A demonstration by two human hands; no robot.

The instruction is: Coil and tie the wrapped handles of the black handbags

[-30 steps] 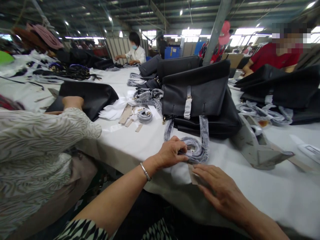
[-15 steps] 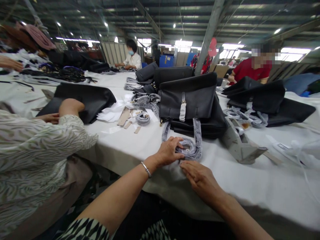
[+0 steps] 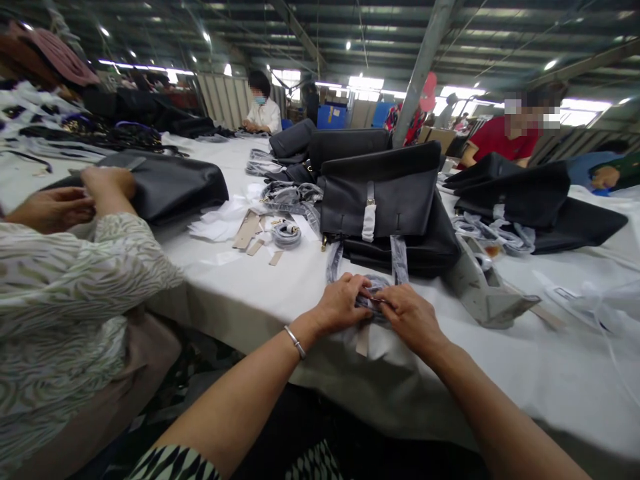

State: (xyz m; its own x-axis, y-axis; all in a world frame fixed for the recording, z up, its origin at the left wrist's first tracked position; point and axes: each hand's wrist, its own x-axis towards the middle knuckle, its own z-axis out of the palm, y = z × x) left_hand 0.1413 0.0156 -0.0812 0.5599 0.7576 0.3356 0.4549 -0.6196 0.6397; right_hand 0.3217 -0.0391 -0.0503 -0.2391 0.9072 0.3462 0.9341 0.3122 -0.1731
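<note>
The left hand point(image 3: 343, 305) and right hand point(image 3: 410, 319) are gripping a plastic-wrapped bag strap point(image 3: 367, 301) from either side, their fingers point(image 3: 395, 301) curling inward and pinching its coil around a small metal fitting point(image 3: 378, 300). The strap is lying on the white-covered desk point(image 3: 525, 360), just in front of a black leather handbag point(image 3: 380, 193).

A handbag workshop is being shown: black bags point(image 3: 380, 193) are being handled along a long white-covered table point(image 3: 500, 373) by seated workers point(image 3: 263, 100) (a steel-trussed roof point(image 3: 350, 33) is being carried overhead).
</note>
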